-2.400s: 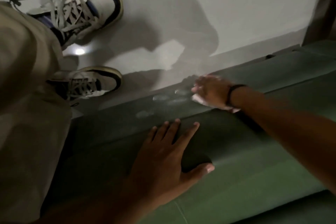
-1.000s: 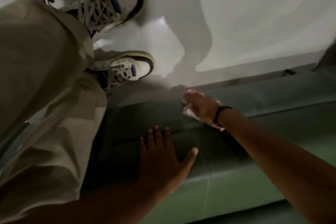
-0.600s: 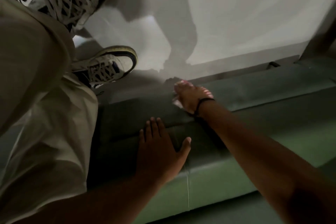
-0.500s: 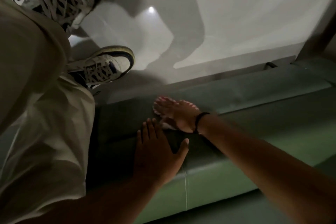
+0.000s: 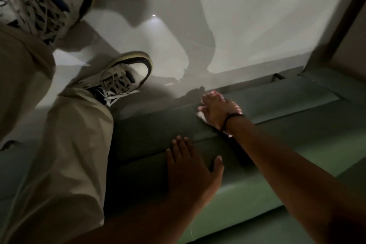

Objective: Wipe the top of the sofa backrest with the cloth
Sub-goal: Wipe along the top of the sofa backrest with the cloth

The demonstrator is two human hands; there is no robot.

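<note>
The green sofa backrest [image 5: 277, 105] runs across the view from lower left to upper right, its flat top dim and shadowed. My right hand [image 5: 217, 110] presses a white cloth [image 5: 200, 115] onto that top; only small pale edges of the cloth show under the palm and by the wrist. A dark band circles that wrist. My left hand [image 5: 190, 166] lies flat on the front face of the backrest, fingers apart, nothing in it, a little nearer to me than the right hand.
A pale glossy floor [image 5: 257, 16] lies behind the sofa. My two white lace-up shoes [image 5: 118, 79] and beige trouser legs [image 5: 65, 154] stand at the left, close to the sofa's back. A dark frame edge [image 5: 340, 25] rises at the upper right.
My right hand with the cloth has slid away from the left hand, back toward the far rear edge of the backrest top. The left hand has stayed flat in place.
</note>
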